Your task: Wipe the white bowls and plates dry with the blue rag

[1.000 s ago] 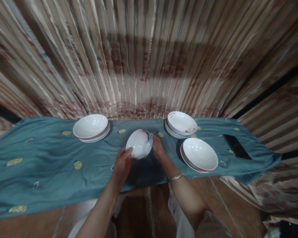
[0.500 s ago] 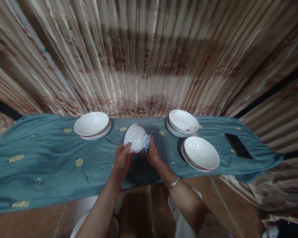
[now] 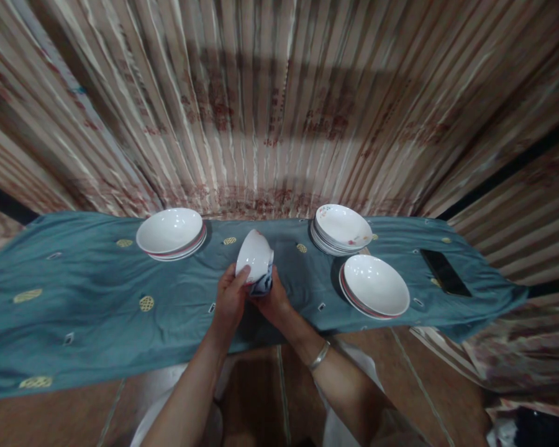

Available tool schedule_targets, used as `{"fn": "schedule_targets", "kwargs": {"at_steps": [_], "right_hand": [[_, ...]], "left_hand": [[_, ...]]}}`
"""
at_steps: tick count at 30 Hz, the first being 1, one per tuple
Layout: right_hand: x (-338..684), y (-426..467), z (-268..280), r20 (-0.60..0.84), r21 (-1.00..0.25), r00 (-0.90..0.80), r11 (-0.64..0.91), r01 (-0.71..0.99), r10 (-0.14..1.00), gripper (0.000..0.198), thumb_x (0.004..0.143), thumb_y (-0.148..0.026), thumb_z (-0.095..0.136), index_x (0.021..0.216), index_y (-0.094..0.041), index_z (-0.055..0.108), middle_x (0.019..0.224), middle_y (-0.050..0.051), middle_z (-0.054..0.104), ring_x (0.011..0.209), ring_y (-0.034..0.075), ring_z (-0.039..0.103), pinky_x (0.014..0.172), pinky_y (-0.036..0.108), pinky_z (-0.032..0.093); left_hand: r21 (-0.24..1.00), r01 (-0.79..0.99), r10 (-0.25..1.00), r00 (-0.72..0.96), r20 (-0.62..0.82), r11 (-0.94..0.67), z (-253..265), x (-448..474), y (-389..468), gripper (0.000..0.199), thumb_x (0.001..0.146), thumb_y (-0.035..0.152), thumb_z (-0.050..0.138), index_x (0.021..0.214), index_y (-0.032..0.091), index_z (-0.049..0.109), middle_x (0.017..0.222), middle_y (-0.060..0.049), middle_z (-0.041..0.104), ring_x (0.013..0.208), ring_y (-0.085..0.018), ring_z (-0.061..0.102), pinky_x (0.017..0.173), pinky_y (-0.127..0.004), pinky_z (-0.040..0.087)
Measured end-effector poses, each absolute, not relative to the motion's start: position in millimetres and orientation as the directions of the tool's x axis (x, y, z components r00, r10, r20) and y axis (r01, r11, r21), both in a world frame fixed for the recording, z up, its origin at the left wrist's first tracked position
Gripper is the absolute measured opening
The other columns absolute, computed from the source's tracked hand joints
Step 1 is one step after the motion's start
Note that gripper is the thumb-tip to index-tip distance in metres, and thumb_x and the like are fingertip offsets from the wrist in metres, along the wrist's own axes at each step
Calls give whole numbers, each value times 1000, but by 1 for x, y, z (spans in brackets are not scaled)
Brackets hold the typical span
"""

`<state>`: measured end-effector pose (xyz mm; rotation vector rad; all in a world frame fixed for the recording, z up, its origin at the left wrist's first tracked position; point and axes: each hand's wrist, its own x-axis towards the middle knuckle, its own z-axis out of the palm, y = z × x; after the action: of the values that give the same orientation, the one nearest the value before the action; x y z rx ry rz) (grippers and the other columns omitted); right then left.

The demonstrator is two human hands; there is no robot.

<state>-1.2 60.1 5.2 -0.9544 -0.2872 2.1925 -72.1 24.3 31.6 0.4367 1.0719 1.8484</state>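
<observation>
Over the middle of the table I hold a small white bowl point(image 3: 254, 254) tipped on its side, its base turned to the right. My left hand point(image 3: 230, 294) grips the bowl's left lower edge, with the thumb lying on the outer wall. A bunched blue-and-white cloth point(image 3: 262, 285) is in my right hand point(image 3: 276, 300), pressed against the bowl's underside. Most of the right fingers are hidden behind the cloth and bowl.
A stack of white bowls point(image 3: 170, 228) stands back left. Floral-patterned dishes point(image 3: 343, 225) are stacked back right, with another bowl stack point(image 3: 376, 282) in front. A black phone point(image 3: 445, 272) lies far right on the teal tablecloth point(image 3: 102, 304). A curtain point(image 3: 261, 112) hangs behind.
My right hand and the cloth have moved down and left around the bowl's base. The bowl has turned slightly in my left hand.
</observation>
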Motion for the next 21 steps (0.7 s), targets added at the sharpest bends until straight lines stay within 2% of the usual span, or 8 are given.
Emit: {"fn": "schedule_targets", "kwargs": {"at_steps": [4, 10, 17, 21], "right_hand": [[1, 53, 11, -549, -383, -547, -772, -507, 632, 53, 98, -53, 22, 95, -21, 63, 75, 1, 69, 62, 14, 63, 53, 24, 50], [6, 44, 19, -506, -320, -663, -834, -449, 551, 50, 97, -52, 26, 95, -19, 64, 85, 4, 69, 74, 15, 64, 63, 26, 51], [20, 43, 22, -520, -298, -706, -877, -376, 480, 46, 95, -49, 28, 96, -19, 63, 91, 7, 69, 76, 17, 64, 75, 30, 52], [35, 46, 19, -527, -369, -709, -878, -306, 469, 37, 93, -49, 40, 94, -19, 61, 87, 5, 69, 75, 16, 65, 78, 32, 52]], "left_hand": [[886, -436, 841, -530, -110, -158, 24, -72, 23, 33, 61, 37, 77, 83, 15, 66, 69, 1, 68, 66, -16, 63, 65, -27, 48], [996, -77, 824, -567, 0, -53, 18, -75, 21, 26, 68, 39, 67, 76, 16, 63, 62, 4, 59, 59, -12, 52, 57, -23, 43], [963, 268, 846, -510, 155, -15, 22, -77, 16, 23, 75, 40, 58, 70, 19, 57, 58, 5, 51, 58, -12, 50, 56, -23, 41], [915, 402, 863, -451, 228, -32, 21, -79, 12, 21, 80, 39, 54, 77, 19, 60, 65, 2, 58, 63, -15, 56, 61, -26, 45]]}}
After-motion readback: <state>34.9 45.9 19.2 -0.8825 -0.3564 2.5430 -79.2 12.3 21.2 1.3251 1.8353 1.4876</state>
